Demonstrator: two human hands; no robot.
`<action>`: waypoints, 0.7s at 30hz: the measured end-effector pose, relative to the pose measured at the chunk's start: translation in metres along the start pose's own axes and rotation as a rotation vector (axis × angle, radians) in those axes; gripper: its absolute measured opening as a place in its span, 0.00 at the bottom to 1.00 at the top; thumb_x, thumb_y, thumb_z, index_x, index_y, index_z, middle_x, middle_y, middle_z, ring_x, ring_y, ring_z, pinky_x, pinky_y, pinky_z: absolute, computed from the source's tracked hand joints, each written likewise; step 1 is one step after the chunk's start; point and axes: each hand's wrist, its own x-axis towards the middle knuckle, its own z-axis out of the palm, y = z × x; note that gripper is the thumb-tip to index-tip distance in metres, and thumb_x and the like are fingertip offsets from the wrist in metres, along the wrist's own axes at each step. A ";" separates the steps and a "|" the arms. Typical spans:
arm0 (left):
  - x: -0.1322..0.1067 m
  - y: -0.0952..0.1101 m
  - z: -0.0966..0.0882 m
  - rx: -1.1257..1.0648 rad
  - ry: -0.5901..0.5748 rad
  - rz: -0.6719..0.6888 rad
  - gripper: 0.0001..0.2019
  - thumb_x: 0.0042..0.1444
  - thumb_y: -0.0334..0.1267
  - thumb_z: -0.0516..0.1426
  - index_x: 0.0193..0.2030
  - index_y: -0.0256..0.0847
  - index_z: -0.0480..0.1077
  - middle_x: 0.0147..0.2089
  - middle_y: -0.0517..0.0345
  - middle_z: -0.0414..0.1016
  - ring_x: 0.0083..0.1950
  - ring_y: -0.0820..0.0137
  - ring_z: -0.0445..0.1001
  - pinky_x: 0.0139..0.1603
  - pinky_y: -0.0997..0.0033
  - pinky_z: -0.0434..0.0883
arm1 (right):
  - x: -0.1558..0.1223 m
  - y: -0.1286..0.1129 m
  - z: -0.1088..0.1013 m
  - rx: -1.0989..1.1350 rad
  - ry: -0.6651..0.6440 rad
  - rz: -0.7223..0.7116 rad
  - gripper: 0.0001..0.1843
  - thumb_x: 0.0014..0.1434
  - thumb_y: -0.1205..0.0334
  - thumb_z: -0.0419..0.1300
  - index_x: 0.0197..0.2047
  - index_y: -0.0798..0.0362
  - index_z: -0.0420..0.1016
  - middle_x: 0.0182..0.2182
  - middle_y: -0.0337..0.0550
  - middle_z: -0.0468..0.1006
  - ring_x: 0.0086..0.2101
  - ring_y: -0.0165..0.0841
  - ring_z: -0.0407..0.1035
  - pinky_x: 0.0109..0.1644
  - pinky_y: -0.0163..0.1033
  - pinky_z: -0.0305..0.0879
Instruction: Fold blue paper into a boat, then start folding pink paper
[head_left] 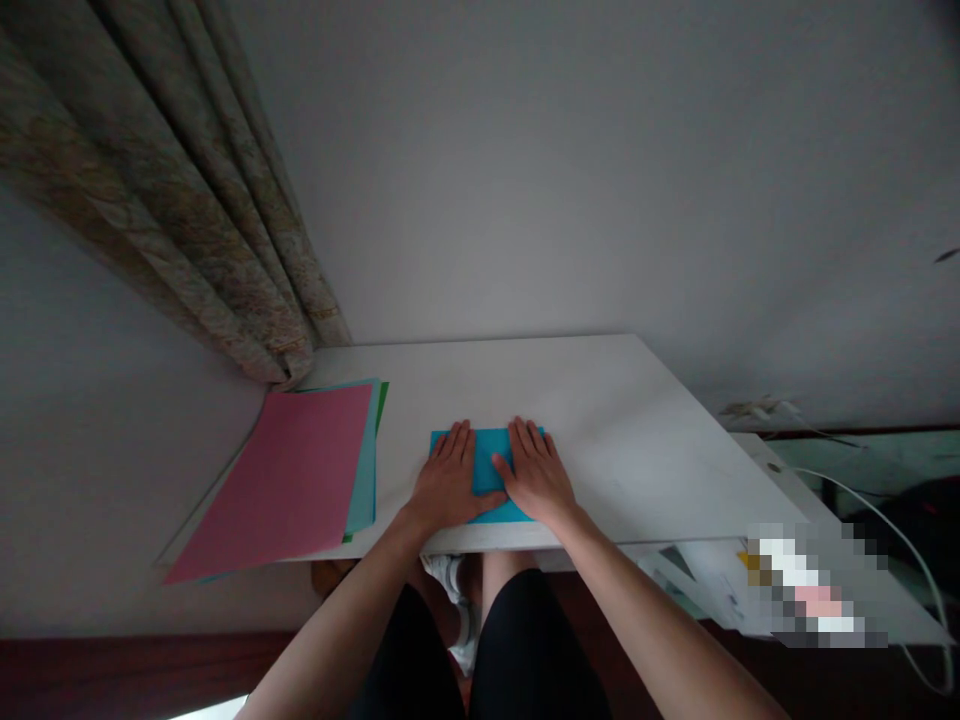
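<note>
A blue sheet of paper lies on the white table near its front edge. My left hand rests flat on the sheet's left part, fingers stretched out. My right hand lies flat on its right part, fingers spread, thumb pointing toward the left hand. Both hands press the paper down and hold nothing. The hands cover most of the sheet.
A stack of coloured sheets with a pink one on top lies at the table's left, overhanging the edge. A patterned curtain hangs at the back left. A lower white surface with papers and a cable stands to the right.
</note>
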 end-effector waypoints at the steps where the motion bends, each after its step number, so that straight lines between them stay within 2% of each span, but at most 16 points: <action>1: -0.003 -0.007 0.000 0.005 0.024 -0.012 0.52 0.56 0.68 0.51 0.72 0.23 0.48 0.75 0.30 0.45 0.76 0.48 0.43 0.74 0.49 0.48 | -0.002 0.007 -0.001 -0.031 0.011 0.019 0.37 0.70 0.47 0.41 0.72 0.66 0.51 0.71 0.56 0.51 0.70 0.49 0.45 0.71 0.56 0.43; 5: -0.014 -0.031 -0.001 0.030 0.073 -0.044 0.48 0.60 0.67 0.46 0.73 0.25 0.47 0.75 0.33 0.45 0.76 0.50 0.44 0.73 0.49 0.49 | -0.008 0.028 -0.002 -0.101 0.010 0.086 0.37 0.70 0.48 0.41 0.73 0.66 0.49 0.71 0.57 0.50 0.70 0.50 0.44 0.70 0.58 0.43; 10: -0.022 -0.035 -0.007 0.064 0.030 -0.072 0.45 0.62 0.66 0.44 0.75 0.31 0.45 0.76 0.39 0.43 0.77 0.49 0.42 0.73 0.42 0.46 | -0.008 0.032 -0.004 -0.112 -0.009 0.112 0.38 0.70 0.47 0.40 0.73 0.65 0.48 0.72 0.56 0.48 0.70 0.50 0.43 0.71 0.59 0.41; 15: -0.027 -0.031 -0.013 0.050 0.005 -0.023 0.31 0.66 0.61 0.45 0.73 0.62 0.48 0.78 0.58 0.38 0.77 0.44 0.36 0.70 0.32 0.45 | -0.008 0.030 -0.006 -0.122 -0.036 0.123 0.38 0.70 0.46 0.41 0.74 0.64 0.46 0.72 0.53 0.46 0.70 0.49 0.41 0.71 0.59 0.39; 16: -0.028 -0.031 -0.014 0.044 0.002 -0.012 0.29 0.66 0.60 0.45 0.72 0.65 0.48 0.78 0.60 0.37 0.77 0.43 0.35 0.70 0.31 0.45 | -0.008 0.030 -0.006 -0.125 -0.039 0.126 0.38 0.70 0.46 0.41 0.74 0.64 0.46 0.73 0.53 0.46 0.70 0.49 0.41 0.71 0.59 0.39; 21: -0.029 -0.032 -0.014 0.027 -0.002 -0.004 0.29 0.67 0.59 0.46 0.73 0.64 0.47 0.78 0.58 0.38 0.76 0.41 0.32 0.69 0.29 0.45 | -0.009 0.029 -0.005 -0.110 -0.044 0.135 0.38 0.69 0.46 0.41 0.74 0.63 0.46 0.73 0.52 0.46 0.71 0.49 0.40 0.71 0.60 0.37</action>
